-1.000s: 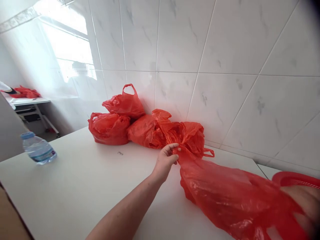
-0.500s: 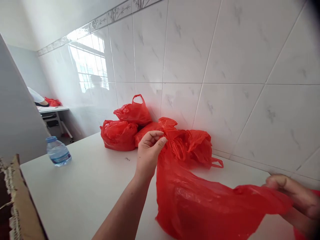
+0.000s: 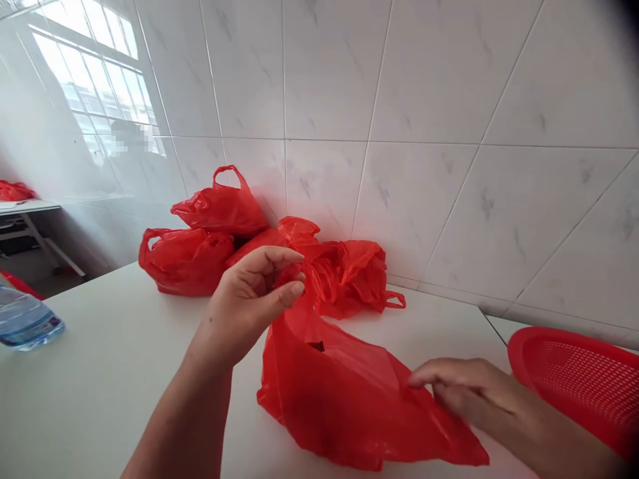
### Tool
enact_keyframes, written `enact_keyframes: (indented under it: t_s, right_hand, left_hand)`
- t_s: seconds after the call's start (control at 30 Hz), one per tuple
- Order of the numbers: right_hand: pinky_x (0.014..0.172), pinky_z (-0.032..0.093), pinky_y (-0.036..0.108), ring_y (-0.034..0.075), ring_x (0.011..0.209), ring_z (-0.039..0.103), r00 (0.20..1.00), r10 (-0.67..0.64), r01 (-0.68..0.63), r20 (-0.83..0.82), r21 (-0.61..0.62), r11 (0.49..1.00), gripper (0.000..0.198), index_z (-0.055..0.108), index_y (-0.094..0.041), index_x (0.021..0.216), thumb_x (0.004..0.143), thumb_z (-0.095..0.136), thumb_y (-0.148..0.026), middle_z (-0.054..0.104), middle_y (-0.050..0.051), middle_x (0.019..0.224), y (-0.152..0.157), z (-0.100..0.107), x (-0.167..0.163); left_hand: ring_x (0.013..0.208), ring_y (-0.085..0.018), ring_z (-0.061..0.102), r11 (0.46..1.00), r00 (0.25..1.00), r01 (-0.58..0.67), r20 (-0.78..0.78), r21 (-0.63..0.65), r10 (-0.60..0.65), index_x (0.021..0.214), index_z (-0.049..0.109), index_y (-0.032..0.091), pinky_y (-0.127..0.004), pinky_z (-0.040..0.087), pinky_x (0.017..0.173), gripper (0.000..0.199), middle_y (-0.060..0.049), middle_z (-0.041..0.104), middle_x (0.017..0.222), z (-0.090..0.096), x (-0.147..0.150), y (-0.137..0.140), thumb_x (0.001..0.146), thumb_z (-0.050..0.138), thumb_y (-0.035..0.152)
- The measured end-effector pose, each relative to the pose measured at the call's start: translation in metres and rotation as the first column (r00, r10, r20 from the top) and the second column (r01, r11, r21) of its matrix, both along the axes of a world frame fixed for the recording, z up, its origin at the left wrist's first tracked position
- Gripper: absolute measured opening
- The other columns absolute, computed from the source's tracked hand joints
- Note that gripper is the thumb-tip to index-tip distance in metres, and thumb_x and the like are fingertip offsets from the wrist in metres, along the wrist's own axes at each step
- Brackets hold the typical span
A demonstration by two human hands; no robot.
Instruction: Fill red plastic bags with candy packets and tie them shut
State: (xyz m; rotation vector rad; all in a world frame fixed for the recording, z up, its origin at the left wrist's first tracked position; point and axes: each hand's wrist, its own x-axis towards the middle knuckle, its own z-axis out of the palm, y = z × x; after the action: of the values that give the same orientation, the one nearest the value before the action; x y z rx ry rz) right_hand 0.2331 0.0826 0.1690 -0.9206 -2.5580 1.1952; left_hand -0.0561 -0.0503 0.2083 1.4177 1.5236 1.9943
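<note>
A thin red plastic bag (image 3: 339, 412) stretches across the white table between my two hands, its mouth partly spread. My left hand (image 3: 249, 299) holds the bag's upper left end, fingers curled and the thumb a little apart from the index finger. On the right, my right hand (image 3: 474, 392) grips the bag's edge between thumb and fingers. A small dark piece (image 3: 317, 346) shows at the bag's mouth; its kind is too small to tell. Behind my left hand lie crumpled red plastic bags (image 3: 357, 266).
Filled red bags (image 3: 187, 259) are stacked against the tiled wall (image 3: 424, 80). A clear water bottle (image 3: 30, 319) stands at the left edge. A red perforated plastic basket (image 3: 584, 372) sits at the right. Another table (image 3: 30, 206) is at the far left.
The view has swung right, bringing the basket in and taking the cardboard box out. My right hand has come closer to my left, and the bag's mouth has spread.
</note>
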Motion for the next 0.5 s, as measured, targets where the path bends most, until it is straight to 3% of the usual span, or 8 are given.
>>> enact_keyframes:
  t_s: [0.13, 0.2, 0.3, 0.37, 0.43, 0.5]
  right_hand:
    - [0.074, 0.049, 0.025, 0.024, 0.094, 0.061, 0.983, 0.035, -0.046, 0.181, 0.059, 0.997, 0.052, 0.064, -0.031, 0.12, 0.068, 0.061, -0.023, 0.066, 0.002, 0.11, -0.022, 0.003, -0.026]
    - [0.073, 0.048, 0.023, 0.02, 0.087, 0.062, 0.98, 0.048, -0.068, 0.192, 0.098, 0.993, 0.047, 0.069, -0.029, 0.11, 0.066, 0.056, -0.016, 0.068, 0.001, 0.1, -0.025, 0.0, -0.034]
    - [0.066, 0.048, 0.022, 0.017, 0.074, 0.062, 0.99, 0.078, -0.086, 0.117, 0.066, 0.994, 0.025, 0.072, -0.024, 0.087, 0.075, 0.051, -0.019, 0.067, 0.001, 0.085, -0.019, -0.005, -0.035]
    - [0.067, 0.05, 0.024, 0.018, 0.079, 0.063, 0.999, -0.012, 0.014, -0.035, 0.044, 0.999, 0.021, 0.071, -0.023, 0.088, 0.082, 0.051, -0.029, 0.068, 0.003, 0.091, -0.013, -0.007, -0.032]
    - [0.073, 0.053, 0.026, 0.022, 0.092, 0.063, 0.948, -0.197, 0.224, -0.248, 0.083, 0.971, 0.027, 0.069, -0.025, 0.097, 0.084, 0.053, -0.043, 0.067, 0.004, 0.102, -0.011, -0.006, -0.028]
    - [0.077, 0.053, 0.027, 0.024, 0.099, 0.062, 0.787, -0.392, 0.51, -0.476, 0.144, 0.848, 0.033, 0.067, -0.027, 0.104, 0.083, 0.056, -0.049, 0.066, 0.004, 0.107, -0.013, -0.004, -0.024]
  left_hand:
    - [0.08, -0.014, 0.063, 0.978, 0.961, -0.124, -0.267, -0.165, 0.077, 0.101, 0.065, 0.025, -0.026, 0.053, 0.071, 0.024, 0.0, 0.067, 0.09, 0.002, 0.006, -0.005, 0.078, 0.067, 0.021]
    - [0.079, -0.013, 0.062, 0.962, 0.924, -0.194, -0.366, -0.19, 0.114, 0.101, 0.065, 0.028, -0.024, 0.053, 0.07, 0.023, 0.003, 0.067, 0.088, 0.003, 0.007, -0.007, 0.079, 0.065, 0.02]
    - [0.076, -0.011, 0.062, 0.945, 0.88, -0.272, -0.445, -0.183, 0.167, 0.101, 0.064, 0.031, -0.022, 0.052, 0.067, 0.024, 0.005, 0.068, 0.088, 0.003, 0.007, -0.008, 0.08, 0.064, 0.019]
    - [0.074, -0.011, 0.061, 0.931, 0.852, -0.326, -0.477, -0.163, 0.215, 0.103, 0.064, 0.033, -0.021, 0.052, 0.064, 0.027, 0.005, 0.068, 0.09, 0.002, 0.008, -0.007, 0.08, 0.063, 0.019]
    - [0.072, -0.01, 0.06, 0.923, 0.824, -0.365, -0.504, -0.125, 0.258, 0.105, 0.064, 0.034, -0.021, 0.052, 0.063, 0.029, 0.005, 0.068, 0.089, 0.0, 0.01, -0.006, 0.081, 0.062, 0.018]
    - [0.071, -0.009, 0.059, 0.92, 0.798, -0.386, -0.524, -0.064, 0.298, 0.106, 0.064, 0.034, -0.021, 0.052, 0.065, 0.031, 0.005, 0.068, 0.09, 0.0, 0.014, -0.005, 0.081, 0.061, 0.015]
